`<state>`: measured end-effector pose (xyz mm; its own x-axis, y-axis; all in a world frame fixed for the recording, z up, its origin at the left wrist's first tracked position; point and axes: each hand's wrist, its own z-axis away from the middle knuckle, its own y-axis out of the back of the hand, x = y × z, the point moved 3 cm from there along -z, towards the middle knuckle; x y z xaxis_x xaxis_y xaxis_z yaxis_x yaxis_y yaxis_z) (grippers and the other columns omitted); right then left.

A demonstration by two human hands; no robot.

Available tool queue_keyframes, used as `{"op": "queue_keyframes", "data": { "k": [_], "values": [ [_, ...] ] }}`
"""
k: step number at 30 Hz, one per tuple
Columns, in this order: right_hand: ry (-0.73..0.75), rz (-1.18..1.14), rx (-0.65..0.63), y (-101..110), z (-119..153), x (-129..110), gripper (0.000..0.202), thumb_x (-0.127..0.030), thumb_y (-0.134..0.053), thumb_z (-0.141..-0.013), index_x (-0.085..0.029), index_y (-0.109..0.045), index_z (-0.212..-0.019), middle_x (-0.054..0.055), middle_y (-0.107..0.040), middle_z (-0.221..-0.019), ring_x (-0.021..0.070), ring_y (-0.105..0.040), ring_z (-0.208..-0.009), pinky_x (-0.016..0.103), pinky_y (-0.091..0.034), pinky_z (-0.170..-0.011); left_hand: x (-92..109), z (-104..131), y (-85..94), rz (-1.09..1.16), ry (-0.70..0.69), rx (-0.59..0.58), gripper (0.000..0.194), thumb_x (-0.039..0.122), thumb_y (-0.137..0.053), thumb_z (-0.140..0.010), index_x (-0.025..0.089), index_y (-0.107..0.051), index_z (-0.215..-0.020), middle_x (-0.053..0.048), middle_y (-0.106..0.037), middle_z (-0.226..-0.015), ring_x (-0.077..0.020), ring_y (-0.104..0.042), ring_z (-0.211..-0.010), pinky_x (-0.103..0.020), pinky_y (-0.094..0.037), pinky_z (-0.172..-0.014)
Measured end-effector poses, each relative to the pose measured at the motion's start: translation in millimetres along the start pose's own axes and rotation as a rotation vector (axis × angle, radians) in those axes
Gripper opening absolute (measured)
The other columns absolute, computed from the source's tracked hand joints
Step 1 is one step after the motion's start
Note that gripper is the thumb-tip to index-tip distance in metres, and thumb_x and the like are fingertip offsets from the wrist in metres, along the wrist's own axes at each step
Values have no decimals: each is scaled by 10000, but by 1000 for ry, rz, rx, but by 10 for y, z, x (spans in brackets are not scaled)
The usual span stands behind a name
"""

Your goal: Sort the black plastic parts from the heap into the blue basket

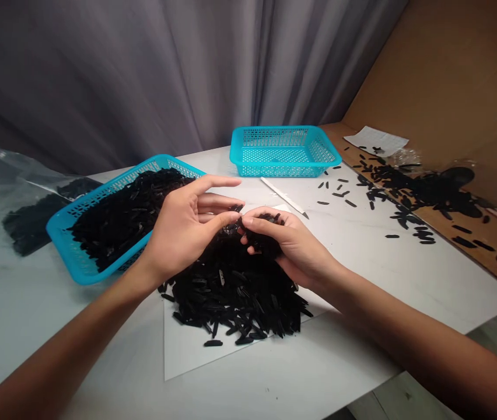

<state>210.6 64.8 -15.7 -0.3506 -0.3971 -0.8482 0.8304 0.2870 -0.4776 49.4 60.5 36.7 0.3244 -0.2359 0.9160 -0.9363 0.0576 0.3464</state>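
My left hand (182, 224) pinches a small black elongated piece (236, 207) between thumb and fingers, with its index finger stretched out above. Beside it, my right hand (294, 239) is closed round a handful of black pieces (266, 239), its thumb close to the left thumb. Beneath both hands, a heap of similar black pieces (240, 297) lies on a white sheet (178, 356). Part of the heap is hidden by the hands. To the left, a blue basket (67, 251) is filled with more such pieces.
A second blue basket (286, 169) stands at the back, near a white pen-like stick (283, 196). Loose black pieces (406, 186) are scattered at the right by a paper (375, 142) and a brown board (462, 87). A clear plastic bag (7, 175) lies at far left.
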Motion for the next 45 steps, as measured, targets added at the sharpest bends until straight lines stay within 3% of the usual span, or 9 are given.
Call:
{"op": "queue_keyframes", "data": {
  "k": [8,12,22,36,45],
  "values": [
    [116,135,80,11,8,-40,214,-328,-844,-721,-178,-731,-822,15,-663,-756,132,-603,-721,233,-490,-606,62,18,28,-82,-3,-31,574,159,-775,-750,241,-568,-1279,-23,-729,-967,-151,-736,-725,-246,-637,-701],
    [133,119,64,10,-3,-36,209,-303,-855,-704,-174,-740,-821,15,-664,-745,130,-603,-711,228,-482,-598,83,31,12,-46,3,-58,564,163,-783,-753,222,-563,-1270,-23,-747,-916,-169,-748,-772,-259,-638,-747],
    [89,76,32,-4,9,-48,185,-341,-811,-757,-182,-718,-766,14,-648,-727,131,-586,-705,235,-457,-593,137,93,-18,-55,-36,15,445,228,-798,-757,249,-696,-1189,-19,-785,-918,-229,-765,-861,-365,-627,-908],
    [64,-16,38,21,4,-20,167,-326,-790,-781,-175,-722,-802,8,-640,-793,117,-582,-740,231,-449,-631,68,46,-17,84,68,-27,553,205,-766,-778,224,-622,-1311,-49,-778,-922,-272,-744,-1010,-389,-609,-939],
    [67,-64,58,18,26,-10,154,-329,-795,-776,-190,-733,-805,15,-659,-808,120,-578,-721,253,-452,-648,-9,17,-32,141,108,29,509,259,-829,-732,210,-628,-1197,-50,-782,-896,-242,-762,-920,-343,-613,-886]
  ]
}}
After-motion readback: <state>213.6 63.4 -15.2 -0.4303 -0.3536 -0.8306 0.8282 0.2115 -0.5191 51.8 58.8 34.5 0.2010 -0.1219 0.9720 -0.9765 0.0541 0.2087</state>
